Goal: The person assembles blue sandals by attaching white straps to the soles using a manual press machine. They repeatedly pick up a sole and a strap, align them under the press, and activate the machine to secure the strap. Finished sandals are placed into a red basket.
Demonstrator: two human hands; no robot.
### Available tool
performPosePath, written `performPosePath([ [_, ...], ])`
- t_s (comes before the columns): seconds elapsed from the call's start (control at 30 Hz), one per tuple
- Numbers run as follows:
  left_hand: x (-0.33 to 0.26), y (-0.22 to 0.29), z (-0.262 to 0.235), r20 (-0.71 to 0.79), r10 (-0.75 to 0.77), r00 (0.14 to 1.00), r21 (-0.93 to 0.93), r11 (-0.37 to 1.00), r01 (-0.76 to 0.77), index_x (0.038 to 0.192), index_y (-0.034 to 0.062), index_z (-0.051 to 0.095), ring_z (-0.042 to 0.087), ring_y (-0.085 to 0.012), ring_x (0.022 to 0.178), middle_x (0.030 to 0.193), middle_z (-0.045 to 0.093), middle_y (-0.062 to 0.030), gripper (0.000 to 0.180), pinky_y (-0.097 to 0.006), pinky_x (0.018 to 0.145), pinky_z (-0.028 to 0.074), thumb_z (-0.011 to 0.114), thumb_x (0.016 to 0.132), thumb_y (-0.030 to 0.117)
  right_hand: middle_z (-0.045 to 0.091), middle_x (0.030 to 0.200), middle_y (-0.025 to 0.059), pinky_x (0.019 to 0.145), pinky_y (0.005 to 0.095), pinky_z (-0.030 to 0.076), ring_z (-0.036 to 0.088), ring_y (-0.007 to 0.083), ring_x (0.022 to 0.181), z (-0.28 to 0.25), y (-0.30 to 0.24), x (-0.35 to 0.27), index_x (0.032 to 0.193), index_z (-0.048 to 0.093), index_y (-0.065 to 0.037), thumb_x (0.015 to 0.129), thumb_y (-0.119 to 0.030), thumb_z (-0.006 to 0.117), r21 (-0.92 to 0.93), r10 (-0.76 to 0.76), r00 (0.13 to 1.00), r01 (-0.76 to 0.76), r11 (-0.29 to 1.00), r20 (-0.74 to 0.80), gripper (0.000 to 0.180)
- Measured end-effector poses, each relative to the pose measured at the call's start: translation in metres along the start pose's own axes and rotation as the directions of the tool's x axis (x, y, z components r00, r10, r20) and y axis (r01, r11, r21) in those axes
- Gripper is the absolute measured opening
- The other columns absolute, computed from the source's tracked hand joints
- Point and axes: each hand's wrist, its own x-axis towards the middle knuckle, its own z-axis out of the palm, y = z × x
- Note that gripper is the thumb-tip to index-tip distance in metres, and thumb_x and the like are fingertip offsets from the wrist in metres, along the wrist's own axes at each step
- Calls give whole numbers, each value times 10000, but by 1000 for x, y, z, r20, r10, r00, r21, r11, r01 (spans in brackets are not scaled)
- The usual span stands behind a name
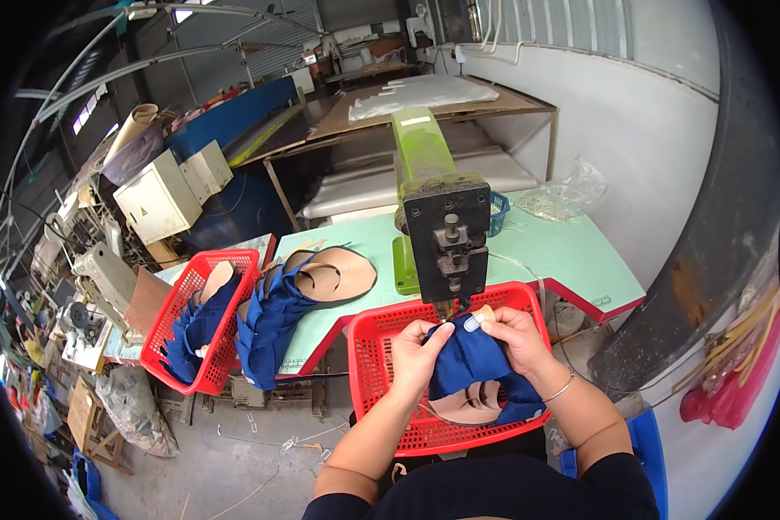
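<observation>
Under the head of a green and black press machine (449, 230), I hold a blue cloth sun visor (468, 360) over a red plastic basket (368, 347). My left hand (418, 351) pinches the left edge of the blue cloth, close to the machine's lower tip. The fingers of my right hand (518, 336) are closed on the right side of the cloth, where a small whitish and beige tab (478, 318) shows. Below the cloth, a beige brim (468, 407) with a dark pattern lies in the basket, partly hidden by my hands and the cloth.
On the pale green table (347, 238), a stack of blue and beige visors (338, 276) lies left of the machine. Another red basket (201, 321) holds more blue cloth. A small blue basket (498, 213) and a clear plastic bag (556, 195) sit behind. A dark post (676, 260) rises at right.
</observation>
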Motion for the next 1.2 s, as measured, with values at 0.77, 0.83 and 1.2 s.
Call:
performPosePath([
  [0.77, 1, 0, -16, 146, 124, 982, 323, 932, -166, 769, 19, 622, 542, -48, 619, 705, 621, -10, 112, -195, 567, 439, 703, 773, 96, 620, 771, -2, 637, 209, 436, 534, 50, 699, -3, -19, 26, 866, 649, -4, 793, -151, 673, -465, 115, 972, -6, 885, 207, 166],
  [0.83, 2, -5, -15, 121, 91, 988, 251, 961, -119, 756, 25, 609, 532, -46, 603, 696, 612, -11, 117, -191, 547, 428, 702, 775, 93, 620, 759, 1, 633, 210, 434, 532, 51, 694, -5, -24, 30, 858, 652, -5, 788, -165, 680, -521, 116, 968, 18, 853, 223, 177],
  [1.2, -2, -15, -12, 83, 58, 995, 40, 997, -61, 752, 42, 586, 497, -38, 600, 683, 571, 11, 104, -182, 546, 407, 672, 800, 75, 637, 732, 41, 622, 242, 432, 544, 91, 662, 3, -50, 50, 815, 672, -4, 738, -298, 717, -772, 192, 935, 118, 625, 298, 307],
])
